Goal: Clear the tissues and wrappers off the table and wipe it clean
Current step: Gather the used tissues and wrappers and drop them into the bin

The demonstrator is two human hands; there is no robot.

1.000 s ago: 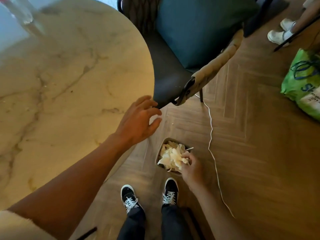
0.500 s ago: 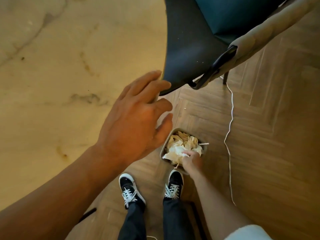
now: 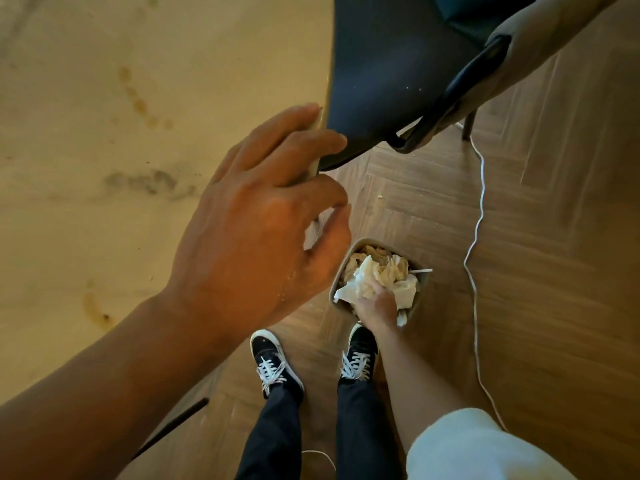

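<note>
White crumpled tissues [image 3: 375,276] fill the bin [image 3: 425,277] on the floor; the right hand [image 3: 377,304] grips them there. The left hand [image 3: 258,233], fingers loosely spread, rests at the marble surface [image 3: 104,140] edge, holding nothing.

The bin [image 3: 377,271] brims with tissues [image 3: 374,275]; chair seat [image 3: 391,74] overhangs the table edge [image 3: 320,133]; open floor [image 3: 554,271] lies beyond the cable [image 3: 479,209].
</note>
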